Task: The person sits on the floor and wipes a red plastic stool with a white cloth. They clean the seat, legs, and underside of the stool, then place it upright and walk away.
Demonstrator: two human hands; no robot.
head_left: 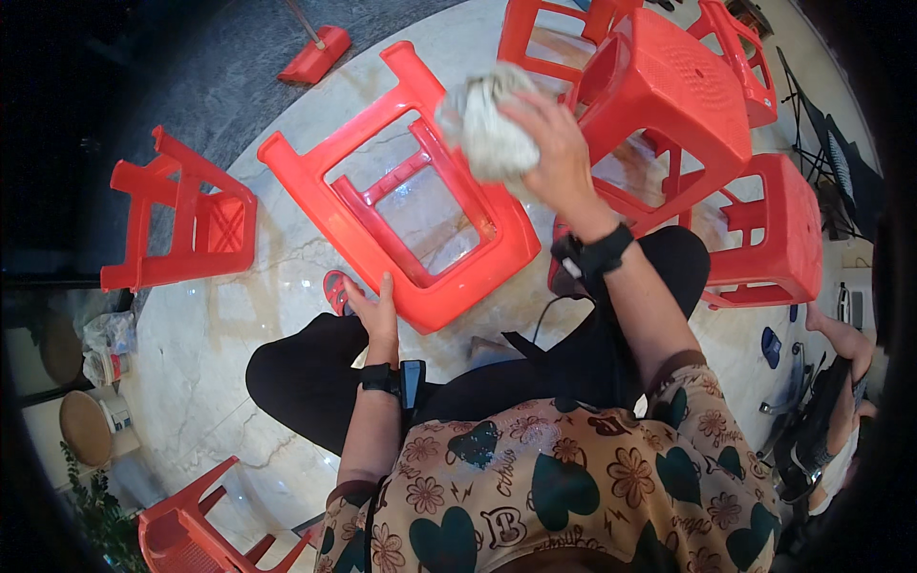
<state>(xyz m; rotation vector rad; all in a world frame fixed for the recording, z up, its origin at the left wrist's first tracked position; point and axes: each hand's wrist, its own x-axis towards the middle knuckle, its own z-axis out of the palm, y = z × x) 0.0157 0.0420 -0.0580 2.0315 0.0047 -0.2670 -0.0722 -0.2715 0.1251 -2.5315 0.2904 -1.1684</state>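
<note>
In front of me a red plastic stool [336, 212] lies tipped on its side, its legs pointing away to the upper left. My left hand [374, 317] is at its near left corner, thumb against the red plastic and fingers beside the edge, steadying it. Above the stool's right side, my right hand [556, 153] grips a bunched, whitish-grey cloth [492, 124]. The cloth is slightly blurred. Whether it touches the stool I cannot tell.
More red stools stand at the right, one close by [669, 86] and another [774, 229] behind my knee. A tipped stool [224, 224] lies left, another [181, 525] lower left. A red dustpan [320, 57] sits far off. Another person's leg [845, 349] shows at right.
</note>
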